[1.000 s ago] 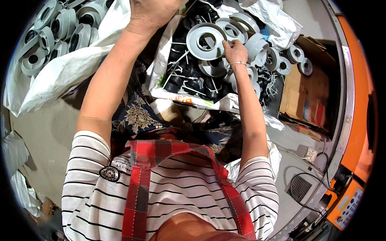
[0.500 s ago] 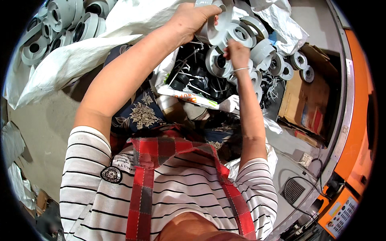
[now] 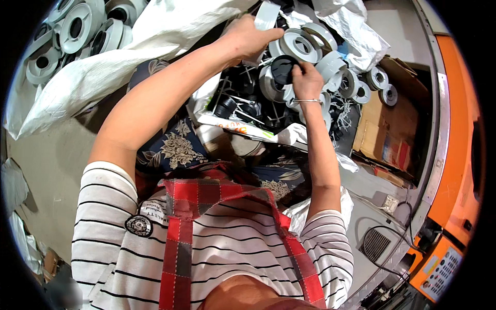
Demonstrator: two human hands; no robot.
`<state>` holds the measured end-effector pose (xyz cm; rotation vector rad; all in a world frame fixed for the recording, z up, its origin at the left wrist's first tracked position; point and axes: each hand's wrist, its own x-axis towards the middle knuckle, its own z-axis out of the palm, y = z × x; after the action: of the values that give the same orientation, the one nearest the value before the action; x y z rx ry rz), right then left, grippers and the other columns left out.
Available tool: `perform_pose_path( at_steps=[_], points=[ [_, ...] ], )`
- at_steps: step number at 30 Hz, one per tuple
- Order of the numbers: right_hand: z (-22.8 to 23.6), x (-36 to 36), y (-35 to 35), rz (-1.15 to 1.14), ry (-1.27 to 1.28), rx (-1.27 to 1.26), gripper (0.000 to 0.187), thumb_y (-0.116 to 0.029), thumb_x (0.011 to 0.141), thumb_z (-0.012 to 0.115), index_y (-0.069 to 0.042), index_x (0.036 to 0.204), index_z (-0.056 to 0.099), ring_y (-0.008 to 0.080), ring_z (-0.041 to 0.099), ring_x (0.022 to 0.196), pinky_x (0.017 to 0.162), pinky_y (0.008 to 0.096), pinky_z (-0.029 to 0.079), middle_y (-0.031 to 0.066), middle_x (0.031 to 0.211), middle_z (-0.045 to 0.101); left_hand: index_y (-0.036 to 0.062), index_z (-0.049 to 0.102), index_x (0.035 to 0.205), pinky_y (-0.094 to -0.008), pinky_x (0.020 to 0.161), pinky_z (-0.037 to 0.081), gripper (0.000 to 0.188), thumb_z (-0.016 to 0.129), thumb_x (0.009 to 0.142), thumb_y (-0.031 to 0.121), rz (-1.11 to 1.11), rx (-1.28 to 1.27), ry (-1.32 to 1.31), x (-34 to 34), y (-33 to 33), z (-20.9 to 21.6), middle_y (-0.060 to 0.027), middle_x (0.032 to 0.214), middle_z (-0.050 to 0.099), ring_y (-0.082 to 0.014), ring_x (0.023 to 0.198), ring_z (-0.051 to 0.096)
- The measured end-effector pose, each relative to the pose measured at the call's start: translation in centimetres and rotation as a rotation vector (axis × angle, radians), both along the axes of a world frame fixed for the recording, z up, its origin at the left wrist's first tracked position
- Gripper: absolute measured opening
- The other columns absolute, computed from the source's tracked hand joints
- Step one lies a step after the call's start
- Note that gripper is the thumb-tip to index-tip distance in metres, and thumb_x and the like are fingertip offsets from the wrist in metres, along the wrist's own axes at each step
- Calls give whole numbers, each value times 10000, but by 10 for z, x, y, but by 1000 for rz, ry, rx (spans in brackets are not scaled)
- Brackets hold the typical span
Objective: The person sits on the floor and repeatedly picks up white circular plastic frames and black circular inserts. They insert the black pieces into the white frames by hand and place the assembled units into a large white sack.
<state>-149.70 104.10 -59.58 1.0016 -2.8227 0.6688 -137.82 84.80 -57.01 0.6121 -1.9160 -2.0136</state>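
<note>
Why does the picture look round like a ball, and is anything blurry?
Head view: a fisheye lens bends straight edges, like the orange machine, and leaves black corners; the left hand and right hand look sharp; light is bright and even, glaring slightly on the white sack.

Short-sleeved white shirt (image 3: 217,248) with thin black horizontal stripes, round dark badge (image 3: 137,226) on chest, red-and-grey plaid apron straps (image 3: 206,206) crossing front, dark blue floral-patterned trousers (image 3: 173,147), thin metal bangle (image 3: 308,101) on right wrist, bare forearms.
</note>
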Motion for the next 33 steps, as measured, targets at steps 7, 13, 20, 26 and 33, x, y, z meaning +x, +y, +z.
perform_pose_path(
  at_steps=[7, 13, 20, 26, 33],
  points=[
    [36, 16, 5, 62, -476, -407, 288, -162, 825, 671, 52, 1014, 632, 66, 523, 677, 610, 213, 431, 9, 789, 616, -3, 564, 1087, -323, 703, 538, 399, 591, 875, 335, -356, 643, -24, 6, 22, 7, -89, 949, 639, -151, 790, 635],
    [62, 40, -2, 213, -321, -80, 717, -299, 654, 782, 21, 1213, 469, 295, 562, 995, 876, 359, 450, 206, 1090, 554, -9, 559, 1077, -314, 670, 528, 401, 596, 873, 334, -387, 427, 33, 10, 17, 5, -89, 937, 638, -146, 777, 631],
    [65, 45, 2, 634, 197, 11, 705, -111, 558, 800, -34, 1176, 469, 270, 544, 984, 852, 328, 462, 134, 1121, 508, -17, 572, 1067, -297, 674, 520, 411, 609, 864, 337, -486, 541, -96, 21, 12, 26, -76, 944, 628, -129, 801, 616],
    [52, 38, -1, 122, -707, -232, 448, -331, 799, 676, 36, 1023, 548, 199, 605, 716, 644, 278, 500, 121, 882, 596, 5, 527, 1163, -274, 726, 497, 456, 626, 854, 326, -463, 426, 96, 20, 22, 11, -54, 1025, 602, -104, 861, 578],
    [16, -21, 3, 151, -220, -51, 523, -336, 714, 744, 30, 1055, 592, 215, 634, 753, 689, 313, 502, 128, 814, 655, 16, 636, 872, -326, 622, 476, 340, 679, 788, 343, 237, -585, 513, 17, -24, 49, -123, 767, 652, -200, 663, 611]
  ],
)
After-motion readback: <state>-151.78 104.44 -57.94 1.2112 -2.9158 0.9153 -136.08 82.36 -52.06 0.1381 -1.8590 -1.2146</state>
